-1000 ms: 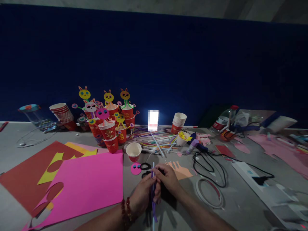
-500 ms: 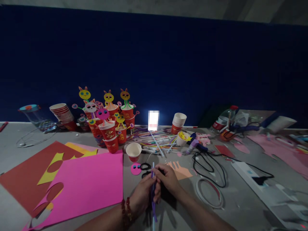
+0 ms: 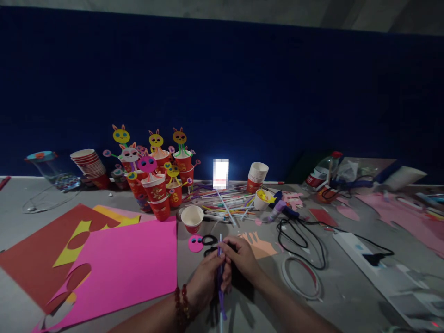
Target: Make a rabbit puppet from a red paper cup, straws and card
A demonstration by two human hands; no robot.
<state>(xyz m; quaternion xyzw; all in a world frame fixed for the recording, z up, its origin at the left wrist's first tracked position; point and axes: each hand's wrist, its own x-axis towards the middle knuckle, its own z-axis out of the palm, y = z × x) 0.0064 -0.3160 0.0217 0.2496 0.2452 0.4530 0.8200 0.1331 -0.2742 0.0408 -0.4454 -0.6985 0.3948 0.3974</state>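
Both my hands meet low in the middle of the grey table. My left hand (image 3: 205,283), with a red bead bracelet on the wrist, is closed round a thin purple straw (image 3: 221,300) that runs upright between my palms. My right hand (image 3: 242,258) pinches the same straw near its upper end. Just beyond my fingers lie black scissors (image 3: 209,240) and a small pink paper face (image 3: 195,243). An empty red paper cup (image 3: 192,218) stands behind them.
A big pink sheet (image 3: 128,266) lies left over red and yellow paper. Cups with paper bunny heads (image 3: 156,180) cluster at the back, beside a heap of straws (image 3: 225,203). A glue gun (image 3: 282,210), black cable (image 3: 305,240) and tape ring (image 3: 301,277) lie right.
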